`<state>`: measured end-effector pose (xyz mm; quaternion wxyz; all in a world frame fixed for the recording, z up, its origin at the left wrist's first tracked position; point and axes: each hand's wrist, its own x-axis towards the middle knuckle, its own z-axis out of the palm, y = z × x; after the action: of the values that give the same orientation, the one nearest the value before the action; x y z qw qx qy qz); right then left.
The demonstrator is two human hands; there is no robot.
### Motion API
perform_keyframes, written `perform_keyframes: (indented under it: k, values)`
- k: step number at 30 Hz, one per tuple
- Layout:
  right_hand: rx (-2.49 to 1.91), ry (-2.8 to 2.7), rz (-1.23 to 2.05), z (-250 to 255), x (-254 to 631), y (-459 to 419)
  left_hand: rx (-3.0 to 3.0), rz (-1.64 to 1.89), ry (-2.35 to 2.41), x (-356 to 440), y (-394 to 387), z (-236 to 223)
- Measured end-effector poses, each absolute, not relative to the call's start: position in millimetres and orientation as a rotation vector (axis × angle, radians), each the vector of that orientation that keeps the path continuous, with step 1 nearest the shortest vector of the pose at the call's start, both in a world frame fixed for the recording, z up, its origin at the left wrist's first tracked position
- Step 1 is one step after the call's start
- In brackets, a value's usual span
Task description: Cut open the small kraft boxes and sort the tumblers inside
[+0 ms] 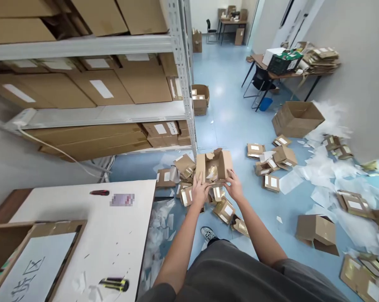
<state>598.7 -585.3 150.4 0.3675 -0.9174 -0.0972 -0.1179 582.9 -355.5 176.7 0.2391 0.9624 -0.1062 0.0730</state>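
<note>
Between my two hands is a small cardboard box (224,161), bottomless or with its top gone, so its inner walls show and the floor litter is partly visible through it. My left hand (199,191) grips its near left edge, and my right hand (234,186) grips the near right edge. Below the held box, several flattened cartons with white labels (224,210) lie on the floor near my foot. Part of each hand's fingers is hidden by the cardboard.
A white table (123,235) at left bears a yellow-black utility knife (114,284) and a red-black one (99,193). Metal shelving (113,112) full of cartons rises ahead on the left. Cartons and white packing film (321,172) litter the right floor, near a large open box (298,119).
</note>
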Motion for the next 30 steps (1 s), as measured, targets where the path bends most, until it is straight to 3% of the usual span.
perform_keyframes:
  k: [4,8,17,24,30]
  values:
    - [-2.528,-0.115,-0.178,136,609,-629,2.688,0.16,-0.317,608,-390,171]
    - [-2.514,-0.144,-0.241,135,628,-629,2.674,0.17,-0.298,613,-361,169]
    - [-2.338,-0.674,-0.229,155,663,-505,2.61,0.412,0.145,564,-253,189]
    - [-2.152,-1.124,-0.099,160,646,-371,2.609,0.465,0.613,448,-172,192]
    - [-1.909,-1.523,0.056,187,554,-244,2.477,0.562,1.18,289,-122,202]
